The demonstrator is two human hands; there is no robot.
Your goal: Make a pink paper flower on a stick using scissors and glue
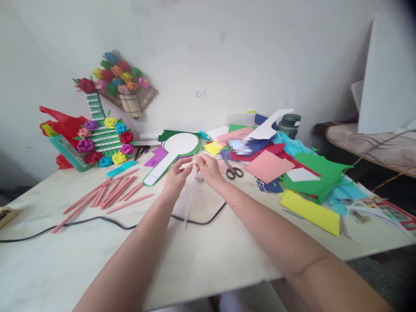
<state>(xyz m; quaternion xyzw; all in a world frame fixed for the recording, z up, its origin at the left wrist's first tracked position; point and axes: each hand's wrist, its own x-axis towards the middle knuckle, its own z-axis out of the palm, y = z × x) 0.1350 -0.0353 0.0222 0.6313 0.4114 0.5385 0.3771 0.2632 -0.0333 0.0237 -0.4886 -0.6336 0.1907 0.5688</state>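
My left hand [178, 174] is over the middle of the table, its fingers curved and thumb apart, with nothing visible in its grasp. Close beside it, my right hand [209, 170] has its fingers pinched together near the left fingertips. What they pinch is too small to make out. Below the hands a thin translucent stick [190, 206] slants towards me; whether a hand touches it I cannot tell. Just behind the left hand lies a white paddle-shaped cutout [180, 144] with a green border. Black-handled scissors [234, 173] rest right of my right hand.
Several pink rolled paper sticks [118, 193] lie at left, near a black cord [97, 218]. A flower-decorated guitar shape [105, 136] and a teal bottle [68, 151] stand behind. Coloured sheets, including yellow paper [310, 212], are heaped at right before a dark jar [289, 125].
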